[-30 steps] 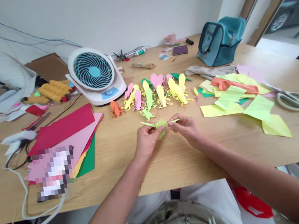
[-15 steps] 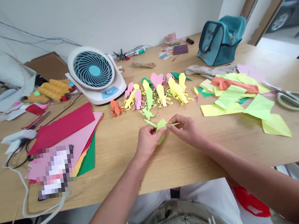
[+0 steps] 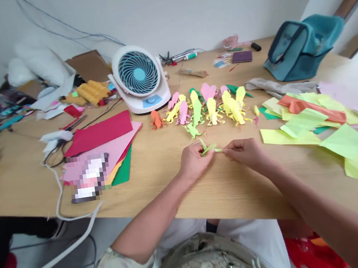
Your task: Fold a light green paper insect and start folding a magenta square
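The left hand [image 3: 193, 160] pinches the green paper figure [image 3: 208, 149] just above the surface [image 3: 171, 175] and the right hand [image 3: 245, 153] grips its thin tip, so a gentle, straight pull seems safest against tearing.

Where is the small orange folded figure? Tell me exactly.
In the head view, the orange figure sits at the left end of the row of paper figures, just in front of the white fan.
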Motion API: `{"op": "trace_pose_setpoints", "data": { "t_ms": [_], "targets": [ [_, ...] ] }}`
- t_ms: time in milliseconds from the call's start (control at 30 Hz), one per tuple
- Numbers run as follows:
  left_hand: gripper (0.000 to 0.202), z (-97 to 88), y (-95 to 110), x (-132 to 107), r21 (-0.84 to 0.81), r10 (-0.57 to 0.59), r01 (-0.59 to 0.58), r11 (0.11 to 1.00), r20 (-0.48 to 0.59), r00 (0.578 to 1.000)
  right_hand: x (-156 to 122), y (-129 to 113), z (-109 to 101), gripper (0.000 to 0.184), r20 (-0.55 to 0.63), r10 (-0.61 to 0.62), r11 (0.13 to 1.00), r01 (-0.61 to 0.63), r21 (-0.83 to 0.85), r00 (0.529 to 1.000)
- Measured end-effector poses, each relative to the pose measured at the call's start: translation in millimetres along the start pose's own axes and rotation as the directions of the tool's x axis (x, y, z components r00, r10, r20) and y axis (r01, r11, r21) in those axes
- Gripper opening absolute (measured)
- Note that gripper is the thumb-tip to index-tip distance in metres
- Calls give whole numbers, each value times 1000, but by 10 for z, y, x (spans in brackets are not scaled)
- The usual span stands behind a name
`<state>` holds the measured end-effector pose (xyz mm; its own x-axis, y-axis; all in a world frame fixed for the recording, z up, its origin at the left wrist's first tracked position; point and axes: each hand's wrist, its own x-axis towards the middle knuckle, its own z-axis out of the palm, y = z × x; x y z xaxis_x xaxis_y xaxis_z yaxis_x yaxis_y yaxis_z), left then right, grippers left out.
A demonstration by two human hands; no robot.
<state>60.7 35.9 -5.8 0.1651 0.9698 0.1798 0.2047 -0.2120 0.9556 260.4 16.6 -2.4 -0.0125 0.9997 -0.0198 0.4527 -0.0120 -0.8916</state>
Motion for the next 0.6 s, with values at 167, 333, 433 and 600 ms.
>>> {"op": "trace_pose_setpoints", "data": {
  "t_ms": [167, 333, 433, 600],
  "targets": [
    [18, -38, -27, 160, 17, -63, 63, 998, 26, 998, 10, 16, -407, 27, -27, -110, 937, 94, -335, 994],
    [37, 80, 70, 290, -428, -303, 410, 806, 297, 906, 116, 21, -519, 16, -126, -490, 837, 425, -344, 862],
    [47, 105, 83, 259, -509, -310, 487, 710, 395, 865, 142, 60, -411, 16, -174, -593, 783, 512, -353, 786],
    [46, 3, 88, 196, -473, -367, 513, 716, 370, 853, 78, 55, -240, 22, 33, -734, 641, 708, -296, 678]
  ]
}}
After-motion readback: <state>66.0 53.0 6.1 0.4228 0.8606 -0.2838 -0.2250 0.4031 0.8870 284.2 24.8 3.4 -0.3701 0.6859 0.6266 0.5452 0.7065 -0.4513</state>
